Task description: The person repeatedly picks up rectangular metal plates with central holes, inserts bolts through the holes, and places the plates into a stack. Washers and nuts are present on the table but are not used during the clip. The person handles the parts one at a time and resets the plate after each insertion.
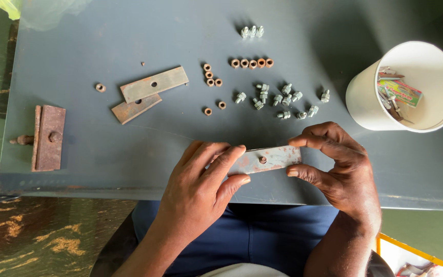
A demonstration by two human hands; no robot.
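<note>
Pinching opposite ends of a rusty flat metal plate (265, 159), the left hand (201, 190) and right hand (337, 166) hold it above the grey table's (103, 41) near edge. Loose bolts (278, 97) and a white cup (411, 87) lie beyond.

The one camera sits on the person's head and looks almost straight down, so the grey table top (103, 41) fills most of the frame with its far edge toward the top. It is close enough that both hands show large near the bottom centre, with the forearms and the lap in dark blue cloth running out under the lower edge. No second view is here to share any part of the scene.
</note>
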